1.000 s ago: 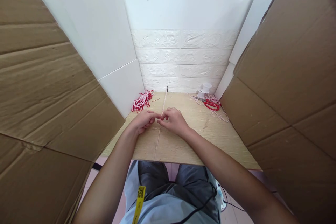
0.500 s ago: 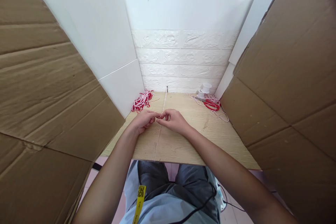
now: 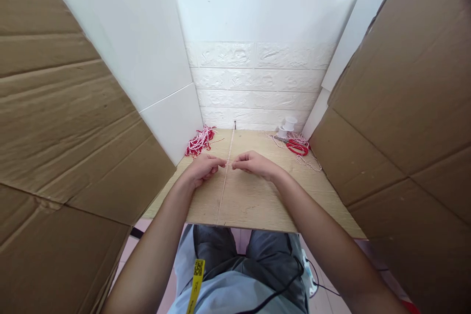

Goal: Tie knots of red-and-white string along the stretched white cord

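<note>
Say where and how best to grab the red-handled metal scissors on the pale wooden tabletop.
Take the scissors by the red looped handles, probably from the near right: the loops lie toward that side, while the grey blades point left and slightly toward the white brick-patterned wall. Lift gently, since pink-and-white cord lies about them.

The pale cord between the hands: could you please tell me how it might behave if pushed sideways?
The pale cord would probably resist slightly, since it runs straight, seemingly taut, from the dark peg. Being so thin, it is likely light, and floppy once slack.
</note>
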{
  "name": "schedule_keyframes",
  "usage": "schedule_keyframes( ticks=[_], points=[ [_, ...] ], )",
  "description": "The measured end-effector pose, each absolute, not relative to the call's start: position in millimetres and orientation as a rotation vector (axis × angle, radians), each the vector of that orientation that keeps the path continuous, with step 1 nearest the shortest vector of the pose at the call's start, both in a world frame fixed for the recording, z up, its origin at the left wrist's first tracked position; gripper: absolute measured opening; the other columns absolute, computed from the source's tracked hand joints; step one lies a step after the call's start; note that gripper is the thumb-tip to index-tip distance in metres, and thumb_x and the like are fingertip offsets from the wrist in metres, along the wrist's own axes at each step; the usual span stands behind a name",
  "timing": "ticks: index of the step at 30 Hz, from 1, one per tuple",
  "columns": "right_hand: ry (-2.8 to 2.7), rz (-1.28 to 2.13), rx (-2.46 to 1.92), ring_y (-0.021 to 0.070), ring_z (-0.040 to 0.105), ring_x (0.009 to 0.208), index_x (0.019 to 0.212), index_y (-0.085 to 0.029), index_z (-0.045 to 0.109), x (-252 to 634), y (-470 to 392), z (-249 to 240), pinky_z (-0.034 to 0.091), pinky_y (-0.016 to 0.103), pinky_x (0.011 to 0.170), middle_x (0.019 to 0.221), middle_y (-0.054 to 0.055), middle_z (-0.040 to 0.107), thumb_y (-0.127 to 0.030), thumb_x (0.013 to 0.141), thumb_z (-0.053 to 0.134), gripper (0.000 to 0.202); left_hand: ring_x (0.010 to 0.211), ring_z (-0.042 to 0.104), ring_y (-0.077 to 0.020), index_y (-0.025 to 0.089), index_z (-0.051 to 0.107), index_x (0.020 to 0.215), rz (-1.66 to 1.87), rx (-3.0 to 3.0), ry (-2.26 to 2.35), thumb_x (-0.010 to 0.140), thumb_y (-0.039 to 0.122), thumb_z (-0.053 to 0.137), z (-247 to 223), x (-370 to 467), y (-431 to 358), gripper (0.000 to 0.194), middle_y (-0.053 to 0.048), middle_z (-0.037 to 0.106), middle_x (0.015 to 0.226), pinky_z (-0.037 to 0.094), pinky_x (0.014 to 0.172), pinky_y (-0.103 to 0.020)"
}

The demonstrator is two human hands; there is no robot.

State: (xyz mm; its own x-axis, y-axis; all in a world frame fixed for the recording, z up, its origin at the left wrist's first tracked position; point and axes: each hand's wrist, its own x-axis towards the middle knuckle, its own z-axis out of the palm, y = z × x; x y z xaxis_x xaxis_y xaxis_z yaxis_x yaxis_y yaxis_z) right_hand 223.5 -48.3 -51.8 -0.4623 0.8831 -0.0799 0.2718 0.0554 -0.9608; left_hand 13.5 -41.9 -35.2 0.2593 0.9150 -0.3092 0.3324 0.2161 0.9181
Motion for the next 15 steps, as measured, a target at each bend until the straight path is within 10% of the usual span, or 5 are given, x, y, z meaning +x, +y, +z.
schedule_keyframes(
  ticks=[15],
  points=[
    [-1.997,0.752,-1.801,0.0128,0.042,0.054,0.066,-0.015,0.065,267,-40,-41,0.027,0.027,0.055,0.057,0.001,0.052,-0.037,0.082,0.059,0.029,0.039,0.033,-0.0084,0.017,0.057,0.059,0.442,1.583,1.431,0.072,0.054,0.066,-36,14,-47,0.04,0.003,0.045,0.045,0.02,0.039,-0.025]
  ],
)
